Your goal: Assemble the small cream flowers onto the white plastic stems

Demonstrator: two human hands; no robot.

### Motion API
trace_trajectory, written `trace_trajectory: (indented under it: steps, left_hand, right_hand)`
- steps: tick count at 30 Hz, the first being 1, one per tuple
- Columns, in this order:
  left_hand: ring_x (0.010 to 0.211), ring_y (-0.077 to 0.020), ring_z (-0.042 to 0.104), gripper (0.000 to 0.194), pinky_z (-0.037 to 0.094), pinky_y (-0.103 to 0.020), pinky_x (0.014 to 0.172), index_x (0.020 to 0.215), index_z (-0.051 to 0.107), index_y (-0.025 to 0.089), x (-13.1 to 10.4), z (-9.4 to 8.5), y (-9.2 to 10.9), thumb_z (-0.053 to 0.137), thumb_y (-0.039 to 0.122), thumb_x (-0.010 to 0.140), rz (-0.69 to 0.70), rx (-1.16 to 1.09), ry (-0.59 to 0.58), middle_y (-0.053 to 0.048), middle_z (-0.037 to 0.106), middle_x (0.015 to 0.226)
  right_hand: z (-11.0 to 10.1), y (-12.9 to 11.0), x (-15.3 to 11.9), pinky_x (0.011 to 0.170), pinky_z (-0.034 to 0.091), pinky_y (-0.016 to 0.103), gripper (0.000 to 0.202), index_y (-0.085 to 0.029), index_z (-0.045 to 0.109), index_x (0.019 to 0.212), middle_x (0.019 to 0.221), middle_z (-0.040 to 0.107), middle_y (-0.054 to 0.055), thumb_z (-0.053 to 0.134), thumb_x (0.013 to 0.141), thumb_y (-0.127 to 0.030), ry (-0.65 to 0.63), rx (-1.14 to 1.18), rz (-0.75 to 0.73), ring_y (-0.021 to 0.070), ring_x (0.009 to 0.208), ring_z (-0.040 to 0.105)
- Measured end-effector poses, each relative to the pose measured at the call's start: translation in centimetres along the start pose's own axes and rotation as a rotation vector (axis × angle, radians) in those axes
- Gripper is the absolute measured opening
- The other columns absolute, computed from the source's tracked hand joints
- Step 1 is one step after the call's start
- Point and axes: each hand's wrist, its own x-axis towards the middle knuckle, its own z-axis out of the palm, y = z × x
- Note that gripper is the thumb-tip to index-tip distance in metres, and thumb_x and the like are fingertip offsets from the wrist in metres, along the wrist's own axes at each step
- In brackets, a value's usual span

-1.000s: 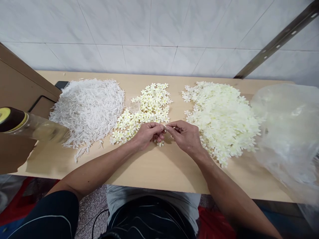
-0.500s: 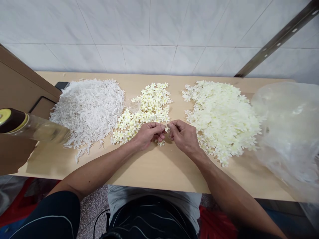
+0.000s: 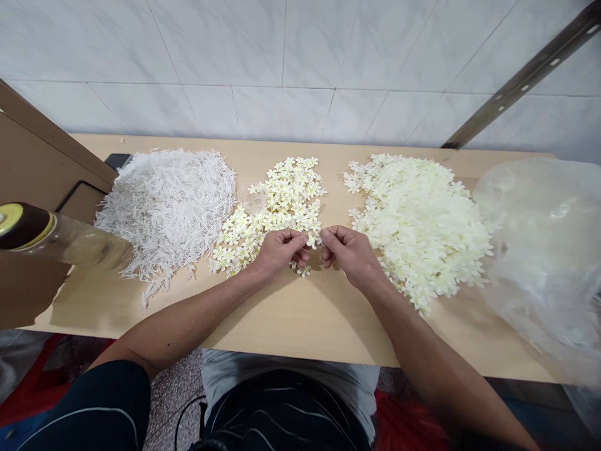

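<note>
Above the front of the middle flower pile, my left hand pinches a small pale yellow artificial flower between thumb and fingertips. My right hand is also closed in a pinch, just right of that flower; whatever sits in its fingertips is too small to make out. Behind and left of my hands spreads the middle pile of artificial flowers, with yellow centres. One loose flower lies on the table below my left fingers.
White thin plastic stems form a heap at left, beside a clear bottle with a dark cap and cardboard. A larger heap of pale flowers lies at right, near a translucent plastic bag. The table meets a tiled wall.
My right fingertips have moved slightly right, away from the left ones. The flower at my left fingertips now shows more fully in the gap.
</note>
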Motion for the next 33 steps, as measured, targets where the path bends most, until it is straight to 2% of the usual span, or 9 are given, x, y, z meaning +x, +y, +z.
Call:
trace_trajectory:
  steps: [3, 6, 11, 14, 17, 21, 25, 28, 33]
  left_hand:
    - [0.052, -0.0125, 0.063, 0.029, 0.053, -0.025, 0.051, 0.082, 0.071, 0.012, 0.1, -0.1, -0.2, 0.080, 0.039, 0.081, 0.034, -0.009, 0.026, -0.008, 0.072, 0.075]
    - [0.053, -0.0121, 0.063, 0.027, 0.053, -0.025, 0.051, 0.081, 0.071, 0.012, 0.1, 0.0, -0.1, 0.079, 0.038, 0.081, 0.044, -0.019, 0.042, -0.009, 0.073, 0.078]
    - [0.053, -0.0115, 0.063, 0.025, 0.052, -0.024, 0.050, 0.080, 0.071, 0.011, -0.1, 0.0, 0.2, 0.080, 0.034, 0.078, 0.038, -0.040, 0.055, -0.009, 0.073, 0.080]
    - [0.052, -0.0119, 0.063, 0.027, 0.052, -0.024, 0.050, 0.080, 0.071, 0.011, -0.1, 0.0, 0.0, 0.079, 0.036, 0.079, 0.024, -0.028, 0.026, -0.008, 0.072, 0.075]
    - [0.050, -0.0121, 0.062, 0.029, 0.052, -0.023, 0.050, 0.080, 0.070, 0.011, -0.1, 0.0, -0.1, 0.078, 0.039, 0.081, 0.010, 0.007, 0.008, -0.006, 0.069, 0.066]
    - [0.048, -0.0126, 0.063, 0.031, 0.052, -0.023, 0.049, 0.082, 0.070, 0.012, -0.2, 0.0, 0.0, 0.077, 0.042, 0.082, 0.002, 0.066, 0.025, -0.006, 0.070, 0.063]
    - [0.048, -0.0137, 0.064, 0.034, 0.054, -0.024, 0.051, 0.084, 0.070, 0.013, -0.3, 0.0, 0.0, 0.076, 0.045, 0.084, 0.001, 0.083, -0.001, -0.006, 0.070, 0.062]
    - [0.048, -0.0129, 0.063, 0.034, 0.053, -0.024, 0.052, 0.084, 0.070, 0.012, -0.2, -0.1, -0.1, 0.077, 0.046, 0.084, -0.006, 0.057, -0.019, -0.006, 0.069, 0.062]
    - [0.049, -0.0122, 0.062, 0.039, 0.052, -0.024, 0.052, 0.086, 0.072, 0.011, -0.3, -0.1, -0.1, 0.082, 0.048, 0.080, -0.027, 0.005, -0.049, -0.006, 0.068, 0.063]
  right_hand:
    - [-0.1, 0.4, 0.4, 0.046, 0.047, 0.025, 0.048, -0.019, 0.065, 0.078, 0.057, 0.062, -0.001, 0.075, 0.081, -0.066, -0.010, 0.131, 0.064, 0.0124, 0.045, 0.054]
    - [-0.7, 0.3, 0.6, 0.047, 0.048, 0.027, 0.046, -0.020, 0.065, 0.079, 0.057, 0.061, -0.001, 0.075, 0.082, -0.065, 0.043, 0.087, 0.033, 0.0134, 0.046, 0.055]
    - [-4.1, -0.3, 0.7, 0.062, 0.054, 0.034, 0.025, -0.021, 0.073, 0.087, 0.073, 0.072, 0.005, 0.070, 0.089, -0.045, 0.432, -0.482, -0.180, 0.0186, 0.057, 0.064]
    - [-6.0, -0.3, 0.7, 0.079, 0.055, 0.040, 0.012, -0.021, 0.076, 0.090, 0.097, 0.076, 0.009, 0.066, 0.089, -0.028, 0.534, -0.776, -0.311, 0.0205, 0.067, 0.066]
    - [-5.8, -0.2, 0.6, 0.077, 0.055, 0.038, 0.017, -0.021, 0.077, 0.096, 0.106, 0.076, 0.010, 0.061, 0.090, -0.021, 0.515, -0.806, -0.391, 0.0201, 0.071, 0.067]
    - [-2.8, -0.3, 0.0, 0.066, 0.055, 0.031, 0.020, -0.022, 0.075, 0.106, 0.105, 0.077, 0.007, 0.067, 0.093, -0.035, 0.318, -0.603, -0.479, 0.0172, 0.070, 0.067]
    - [-0.2, 0.1, -0.4, 0.065, 0.052, 0.031, 0.021, -0.020, 0.076, 0.102, 0.098, 0.076, 0.007, 0.072, 0.093, -0.039, 0.194, -0.593, -0.598, 0.0132, 0.058, 0.057]
    - [0.4, 0.6, -0.4, 0.065, 0.051, 0.031, 0.016, -0.021, 0.078, 0.097, 0.093, 0.076, 0.006, 0.074, 0.093, -0.035, 0.196, -0.596, -0.603, 0.0135, 0.058, 0.057]
    - [0.5, 0.6, -0.5, 0.073, 0.052, 0.030, 0.013, -0.023, 0.080, 0.092, 0.088, 0.078, 0.004, 0.070, 0.095, -0.031, 0.181, -0.578, -0.512, 0.0182, 0.077, 0.069]
